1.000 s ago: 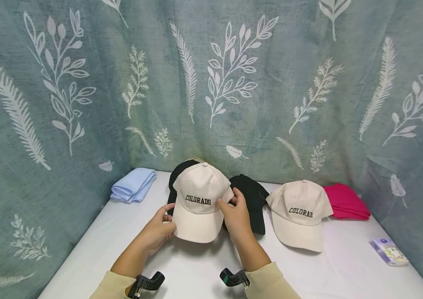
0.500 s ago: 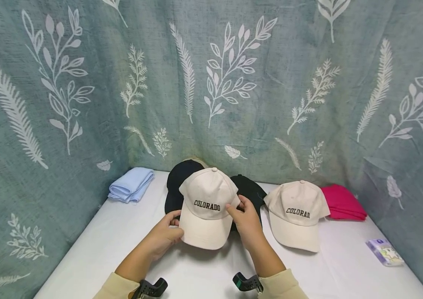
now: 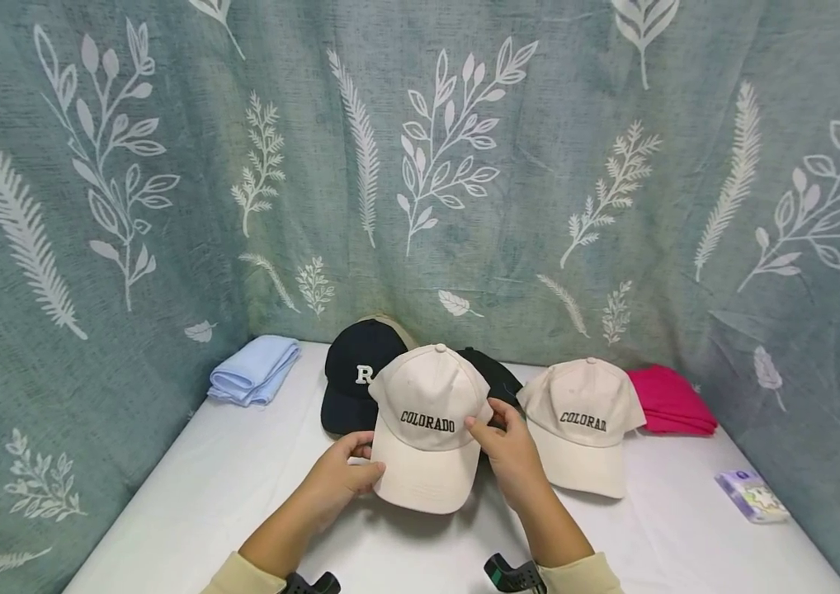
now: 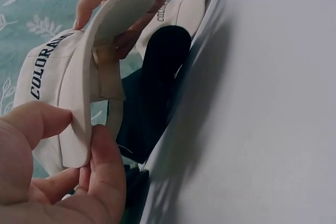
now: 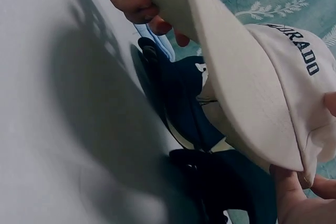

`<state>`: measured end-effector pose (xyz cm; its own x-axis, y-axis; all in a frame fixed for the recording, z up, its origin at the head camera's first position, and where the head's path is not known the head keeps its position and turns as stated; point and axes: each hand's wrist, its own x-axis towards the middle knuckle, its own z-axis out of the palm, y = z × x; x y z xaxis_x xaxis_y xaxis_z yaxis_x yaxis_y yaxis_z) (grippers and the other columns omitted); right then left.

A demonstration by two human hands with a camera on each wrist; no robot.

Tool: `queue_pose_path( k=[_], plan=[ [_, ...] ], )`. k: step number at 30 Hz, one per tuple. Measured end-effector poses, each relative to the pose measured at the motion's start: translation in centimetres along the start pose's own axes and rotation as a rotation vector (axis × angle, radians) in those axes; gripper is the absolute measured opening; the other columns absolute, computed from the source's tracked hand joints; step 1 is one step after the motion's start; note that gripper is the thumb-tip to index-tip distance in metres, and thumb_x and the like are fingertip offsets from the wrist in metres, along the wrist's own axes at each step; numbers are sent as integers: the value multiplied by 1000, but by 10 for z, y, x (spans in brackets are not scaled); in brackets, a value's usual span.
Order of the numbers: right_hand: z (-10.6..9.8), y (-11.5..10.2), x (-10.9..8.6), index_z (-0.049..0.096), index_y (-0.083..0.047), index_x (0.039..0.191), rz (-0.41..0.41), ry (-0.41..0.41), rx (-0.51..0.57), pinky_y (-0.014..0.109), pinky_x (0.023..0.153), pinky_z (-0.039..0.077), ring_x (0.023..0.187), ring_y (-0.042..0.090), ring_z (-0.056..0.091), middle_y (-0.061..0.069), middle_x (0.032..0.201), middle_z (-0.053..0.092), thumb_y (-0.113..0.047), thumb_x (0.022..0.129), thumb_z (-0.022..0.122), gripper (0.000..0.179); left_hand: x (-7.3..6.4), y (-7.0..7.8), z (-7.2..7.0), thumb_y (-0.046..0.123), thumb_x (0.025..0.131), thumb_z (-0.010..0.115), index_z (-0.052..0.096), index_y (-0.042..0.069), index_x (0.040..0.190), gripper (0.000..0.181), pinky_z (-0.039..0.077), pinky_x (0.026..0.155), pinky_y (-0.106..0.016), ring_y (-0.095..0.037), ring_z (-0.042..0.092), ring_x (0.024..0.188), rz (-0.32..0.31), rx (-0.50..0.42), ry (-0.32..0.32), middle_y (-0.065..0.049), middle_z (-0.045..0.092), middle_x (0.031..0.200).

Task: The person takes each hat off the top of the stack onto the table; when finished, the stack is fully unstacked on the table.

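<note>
Between both hands a cream baseball cap (image 3: pixel 427 462) lettered COLORADO is held up off the white table, brim toward the person. The left hand (image 3: pixel 342 483) pinches the left edge of its brim, thumb on top and fingers beneath, as the left wrist view shows. At the cap's right side the right hand (image 3: pixel 512 450) grips the crown near the brim. Behind it on the left sits a dark navy cap (image 3: pixel 349 396) with a white R. A black cap (image 3: pixel 490 371) behind the held one is mostly hidden. To the right rests a second cream COLORADO cap (image 3: pixel 591 421).
A folded light blue cloth (image 3: pixel 252 370) lies at the back left of the white table (image 3: pixel 190 511). At the back right is a folded red cloth (image 3: pixel 676 400), with a purple and white packet (image 3: pixel 752 497) nearer the right edge. A leaf-patterned curtain (image 3: pixel 390 165) encloses the table.
Both hands have carried the cream cap to the right and toward the person. The R on the navy cap now shows, while more of the black cap is covered.
</note>
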<state>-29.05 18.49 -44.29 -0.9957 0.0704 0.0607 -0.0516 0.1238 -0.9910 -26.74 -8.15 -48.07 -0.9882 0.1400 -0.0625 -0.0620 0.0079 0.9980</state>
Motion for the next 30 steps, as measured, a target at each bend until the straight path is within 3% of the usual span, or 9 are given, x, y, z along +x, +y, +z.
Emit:
queue_pose_path(
  k=[3, 12, 23, 30],
  plan=[
    [-6, 0, -3, 39, -3, 156, -4, -2, -24, 31, 103, 47, 123, 24, 57, 17, 158, 42, -26, 99, 73, 70, -4, 1, 4, 4, 89, 75, 52, -5, 143, 59, 59, 74, -31, -17, 59, 90, -1, -4, -20, -14, 51, 118],
    [-27, -5, -8, 34, -4, 159, -38, -36, -24, 13, 95, 47, 137, 32, 51, 18, 165, 30, -22, 101, 70, 71, -13, 5, 25, 7, 89, 77, 47, -5, 147, 66, 60, 72, -34, -17, 58, 87, 6, 45, -35, -13, 48, 115],
    [-56, -12, -17, 31, -8, 161, -47, -52, -84, 18, 97, 49, 138, 31, 51, 15, 161, 34, -31, 100, 72, 77, -23, 13, 52, 6, 89, 78, 48, -3, 147, 66, 62, 73, -35, -18, 61, 85, 1, 92, -39, -13, 50, 113],
    [-77, -15, -25, 26, -6, 163, -56, -62, -120, 16, 97, 50, 142, 33, 49, 17, 161, 34, -31, 102, 71, 80, -25, 13, 74, 4, 88, 79, 47, -2, 147, 68, 63, 73, -33, -20, 61, 89, -11, 73, -54, -13, 52, 114]
  ],
)
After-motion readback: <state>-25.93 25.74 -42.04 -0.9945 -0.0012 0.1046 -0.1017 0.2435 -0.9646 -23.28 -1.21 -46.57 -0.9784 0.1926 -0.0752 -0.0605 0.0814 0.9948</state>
